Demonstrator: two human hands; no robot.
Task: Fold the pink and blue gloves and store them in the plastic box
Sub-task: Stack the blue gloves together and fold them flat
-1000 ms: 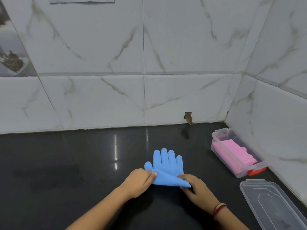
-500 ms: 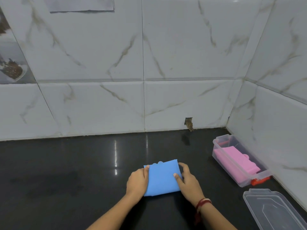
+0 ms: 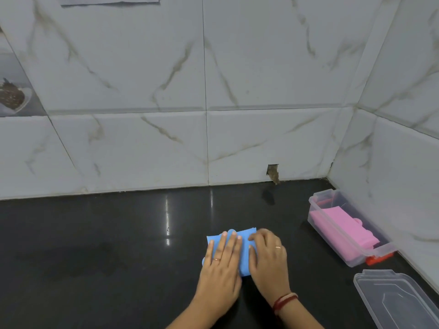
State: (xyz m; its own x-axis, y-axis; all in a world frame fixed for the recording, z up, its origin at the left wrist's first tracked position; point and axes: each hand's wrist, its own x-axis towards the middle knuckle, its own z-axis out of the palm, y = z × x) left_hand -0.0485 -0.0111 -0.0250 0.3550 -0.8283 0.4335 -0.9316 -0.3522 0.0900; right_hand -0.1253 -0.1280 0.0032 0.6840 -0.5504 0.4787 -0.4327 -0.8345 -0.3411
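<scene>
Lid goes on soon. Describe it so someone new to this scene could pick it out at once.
Follow the black countertop to the right-hand tiled wall. The open plastic box holding the folded pink glove sits along that wall, and the lid lies just nearer the person. It is flat, clear and holds nothing, unlike the deeper box.

glove (image 3: 244,257) left of box (image 3: 337,236), lid (image 3: 394,302) nearer

Both hands, left hand (image 3: 219,262) and right hand (image 3: 268,257), are pressing flat on the folded blue glove (image 3: 244,255); the pink glove (image 3: 342,226) is lying in the plastic box (image 3: 332,230).
</scene>
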